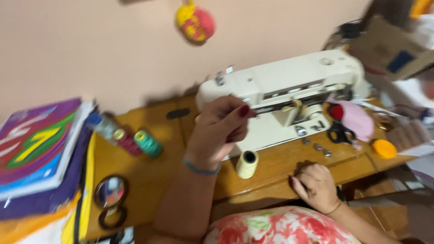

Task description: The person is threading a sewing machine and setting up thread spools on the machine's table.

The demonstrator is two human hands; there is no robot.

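Nearest, the right hand (318,186) rests curled in a loose fist on the front edge of the wooden table (149,171), holding nothing that shows. Just beyond stands a pale yellow thread spool (247,164). The left hand (218,131) is raised above it, fingers pinched together; whether they grip thread cannot be told through the blur. Behind lies the cream sewing machine (289,90)

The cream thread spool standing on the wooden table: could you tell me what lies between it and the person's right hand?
In the head view, only bare wooden table lies between the cream thread spool and the right hand.
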